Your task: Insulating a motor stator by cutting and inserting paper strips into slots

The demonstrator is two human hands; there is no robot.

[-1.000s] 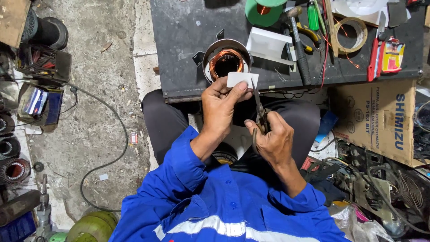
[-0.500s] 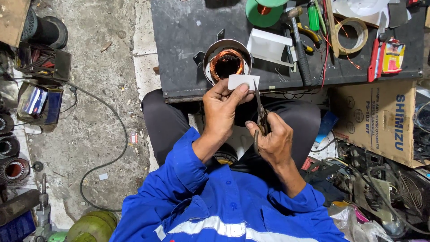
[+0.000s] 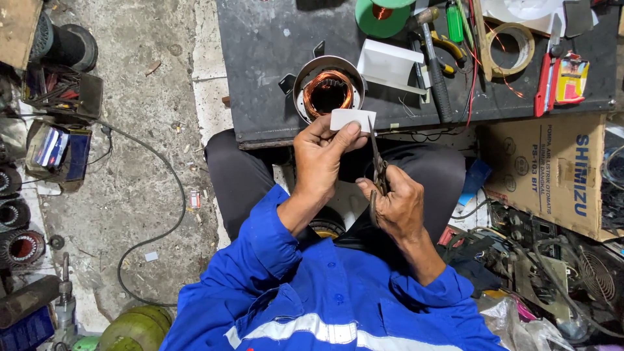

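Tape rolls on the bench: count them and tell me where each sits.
2. A green tape roll lies at the bench's far edge, above the copper-wound stator. A tan tape roll lies further right, beside the red cutter. Clutter may hide more.

Single head camera, looking steeply down, close over lap and workbench edge.

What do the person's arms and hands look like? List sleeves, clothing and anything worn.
Both arms are covered by long bright blue sleeves of a work jacket, pushed back to the forearm. A grey reflective band crosses the jacket low in the picture, and blue buttons run down its front. The left hand and right hand are bare: no gloves, and no watch or rings visible.
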